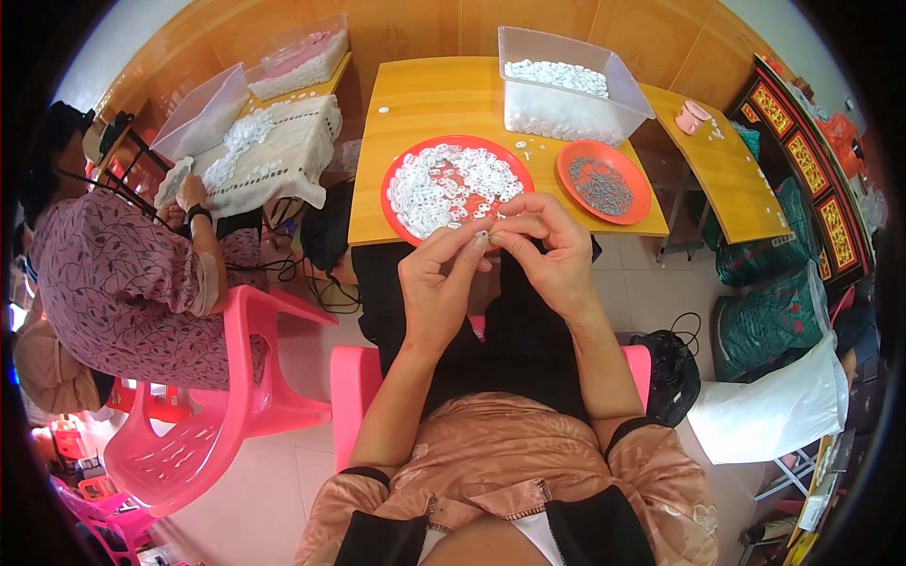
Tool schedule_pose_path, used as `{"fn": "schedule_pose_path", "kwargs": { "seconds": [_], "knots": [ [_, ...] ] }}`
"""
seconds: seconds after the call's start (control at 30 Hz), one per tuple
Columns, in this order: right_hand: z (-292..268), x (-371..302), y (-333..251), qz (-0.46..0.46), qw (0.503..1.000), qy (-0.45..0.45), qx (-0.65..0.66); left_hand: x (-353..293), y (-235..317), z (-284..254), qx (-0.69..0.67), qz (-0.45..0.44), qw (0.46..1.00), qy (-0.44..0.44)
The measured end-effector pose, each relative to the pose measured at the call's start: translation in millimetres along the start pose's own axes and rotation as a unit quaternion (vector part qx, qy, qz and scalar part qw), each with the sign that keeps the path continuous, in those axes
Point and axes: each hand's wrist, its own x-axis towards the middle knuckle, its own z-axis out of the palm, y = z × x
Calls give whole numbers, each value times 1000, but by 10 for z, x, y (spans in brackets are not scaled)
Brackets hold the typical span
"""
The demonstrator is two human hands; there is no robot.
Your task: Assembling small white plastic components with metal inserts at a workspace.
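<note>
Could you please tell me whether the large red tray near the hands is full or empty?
Neither: the red tray holds many small white pieces, yet bare red shows between them around the middle.

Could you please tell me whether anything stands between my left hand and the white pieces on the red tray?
Nothing visible does, apart from the near rim of the red tray; the white pieces lie uncovered just beyond your left hand.

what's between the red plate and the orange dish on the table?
Head view: yellow tabletop with a few small loose pieces toward the clear bin; nearer the person, the right hand overlaps the gap.
</note>
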Motion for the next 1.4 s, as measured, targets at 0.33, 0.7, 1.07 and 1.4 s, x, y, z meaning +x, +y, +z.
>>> {"fn": "schedule_pose_path", "kwargs": {
  "seconds": [0.33,0.7,1.07,1.4],
  "knots": [
    [-27,20,-54,97,994,-41,-1,40,-33,-68,-73,-49,996,13],
    [-6,-10,-73,53,996,-41,-53,17,-7,-65,-106,-63,992,12],
    [83,-39,-27,-16,999,-9,-46,-12,-32,-48,-115,-40,992,35],
    [68,-46,61,2,999,-23,-28,-19,-73,-53,-75,-38,996,35]
  ]
}}
